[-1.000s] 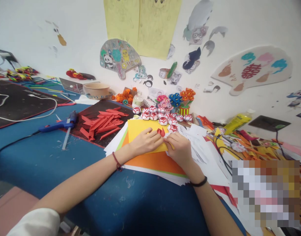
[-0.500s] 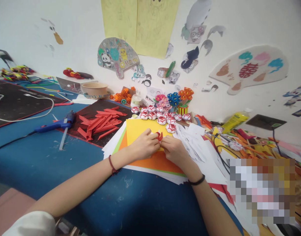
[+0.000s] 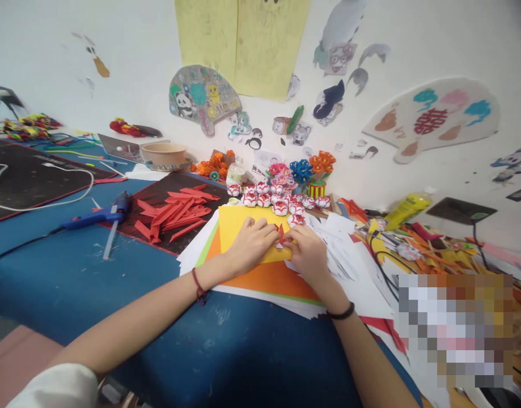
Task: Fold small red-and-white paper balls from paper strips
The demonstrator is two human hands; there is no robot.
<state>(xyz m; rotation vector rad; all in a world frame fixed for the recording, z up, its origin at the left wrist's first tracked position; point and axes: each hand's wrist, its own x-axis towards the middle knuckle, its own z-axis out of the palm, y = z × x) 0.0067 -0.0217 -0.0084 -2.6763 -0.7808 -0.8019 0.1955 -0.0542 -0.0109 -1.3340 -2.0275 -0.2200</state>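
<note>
Between my two hands is a small folded piece of red and white paper [image 3: 282, 233], partly hidden by the fingers. My left hand [image 3: 254, 245] pinches it from the left, and my right hand [image 3: 306, 253] grips it from the right with the fingertips. Both hands are above a yellow sheet [image 3: 232, 224] that lies on a stack of coloured paper. Just behind the hands sit several red-and-white folded paper flowers [image 3: 280, 208]. To the left, a pile of folded red paper strips [image 3: 170, 212] rests on a dark mat.
A blue glue gun [image 3: 94, 217] with its cord lies at the left on the blue table cover [image 3: 51, 272]. Paper flower bouquets [image 3: 301, 171] and a round bowl [image 3: 164, 154] stand by the wall. White paper scraps, a yellow bottle [image 3: 409, 208] and coloured scraps crowd the right.
Both hands have shifted slightly to the right with the folded paper. A pointed red part of it now stands up between the fingers.
</note>
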